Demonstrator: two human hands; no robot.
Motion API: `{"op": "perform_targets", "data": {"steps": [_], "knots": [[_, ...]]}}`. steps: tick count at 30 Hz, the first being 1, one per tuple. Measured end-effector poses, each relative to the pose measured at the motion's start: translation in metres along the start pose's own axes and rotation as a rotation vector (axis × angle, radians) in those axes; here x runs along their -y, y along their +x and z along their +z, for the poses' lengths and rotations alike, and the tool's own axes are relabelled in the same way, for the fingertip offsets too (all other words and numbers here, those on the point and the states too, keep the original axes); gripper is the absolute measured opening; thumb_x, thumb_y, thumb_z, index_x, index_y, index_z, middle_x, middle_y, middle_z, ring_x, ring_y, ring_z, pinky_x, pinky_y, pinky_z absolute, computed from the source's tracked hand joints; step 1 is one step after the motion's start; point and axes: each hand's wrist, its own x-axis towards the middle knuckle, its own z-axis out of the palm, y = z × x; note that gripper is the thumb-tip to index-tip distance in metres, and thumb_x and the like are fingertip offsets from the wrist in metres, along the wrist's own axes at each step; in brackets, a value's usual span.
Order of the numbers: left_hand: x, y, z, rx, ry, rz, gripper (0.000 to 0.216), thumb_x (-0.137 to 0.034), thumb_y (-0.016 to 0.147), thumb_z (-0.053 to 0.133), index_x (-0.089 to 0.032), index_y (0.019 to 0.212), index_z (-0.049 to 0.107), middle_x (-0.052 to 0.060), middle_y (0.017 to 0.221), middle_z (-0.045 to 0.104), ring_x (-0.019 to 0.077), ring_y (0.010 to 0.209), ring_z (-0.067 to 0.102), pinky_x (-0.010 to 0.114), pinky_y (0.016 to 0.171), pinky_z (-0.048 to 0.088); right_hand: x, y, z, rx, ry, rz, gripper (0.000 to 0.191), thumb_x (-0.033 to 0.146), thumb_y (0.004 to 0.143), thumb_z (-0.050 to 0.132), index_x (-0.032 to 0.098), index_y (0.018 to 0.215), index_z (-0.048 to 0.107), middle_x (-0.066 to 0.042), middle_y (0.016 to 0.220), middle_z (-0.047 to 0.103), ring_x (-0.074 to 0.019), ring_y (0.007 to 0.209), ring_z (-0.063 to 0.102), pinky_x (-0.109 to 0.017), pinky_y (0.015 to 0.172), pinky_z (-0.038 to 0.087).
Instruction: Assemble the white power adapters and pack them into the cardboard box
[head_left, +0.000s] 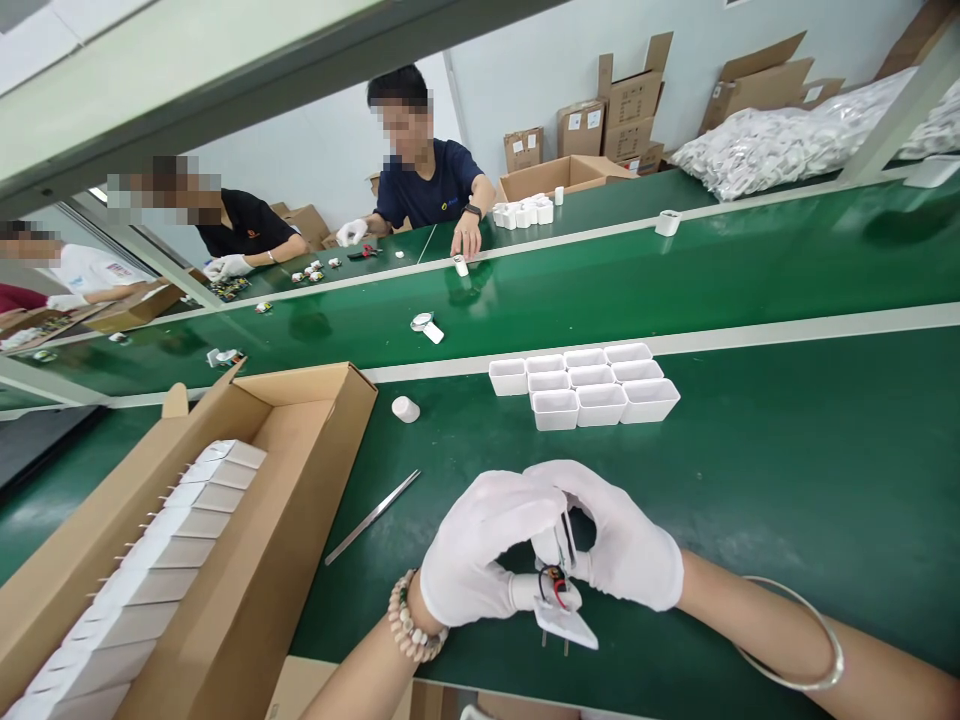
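Observation:
White gloves cover both of my hands, which meet above the green workbench [750,480]. My left hand [476,550] is closed on a white plug cover [570,625] with two metal pins pointing down. Red and black wires [556,583] run from this cover up to a white plastic housing [551,545], partly hidden by my fingers. Around that housing my right hand [626,540] is closed. A dark, thin edge shows inside the housing; what it belongs to is unclear. Metal tweezers [373,517] lie left of my hands.
Several open white casings [579,405] stand grouped beyond my hands, and a small white cap [406,409] lies left of them. A cardboard box [322,440] holds a row of white plug units [180,540]. Behind runs a green conveyor belt [525,305] with parts; co-workers [427,190] sit across it.

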Motion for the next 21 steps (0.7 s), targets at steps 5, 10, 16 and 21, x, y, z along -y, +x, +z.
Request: {"op": "perform_targets", "data": {"steps": [5,10,16,21], "knots": [[0.000,0.006,-0.002,0.030,0.101,0.060,0.035,-0.037,0.081,0.063,-0.018,0.109,0.053,-0.002,0.069,0.058,0.0110,0.063,0.054,0.025,0.070,0.048,0.001,-0.001,0.000,0.006,0.006,0.003,0.060,0.013,0.070,0.069,0.024,0.124,0.046,-0.010,0.120,0.052,-0.0261,0.110,0.054,-0.041,0.095,0.046],[0.000,0.011,-0.002,0.043,0.151,0.103,0.023,-0.038,0.083,0.061,-0.019,0.078,0.048,-0.003,0.065,0.052,0.0094,0.059,0.049,0.023,0.065,0.045,0.004,0.001,-0.001,0.013,-0.005,0.003,0.060,0.012,0.068,0.069,0.024,0.122,0.046,-0.009,0.119,0.052,-0.0260,0.109,0.054,-0.040,0.094,0.047],[0.004,0.006,0.000,0.160,0.138,0.001,0.027,-0.043,0.082,0.060,-0.019,0.076,0.050,-0.001,0.067,0.055,0.0136,0.070,0.056,0.028,0.071,0.046,0.002,0.000,0.002,-0.023,0.022,0.048,0.064,0.010,0.065,0.071,0.027,0.122,0.046,-0.007,0.118,0.052,-0.0252,0.109,0.054,-0.039,0.094,0.047],[0.010,-0.006,0.000,0.129,0.265,-0.132,0.046,-0.048,0.076,0.065,-0.021,0.112,0.053,0.010,0.110,0.058,0.0236,0.110,0.053,0.039,0.093,0.044,-0.002,0.001,0.006,-0.066,0.157,0.181,0.069,0.011,0.062,0.073,0.027,0.123,0.045,-0.007,0.122,0.051,-0.0259,0.106,0.055,-0.045,0.098,0.043]]}}
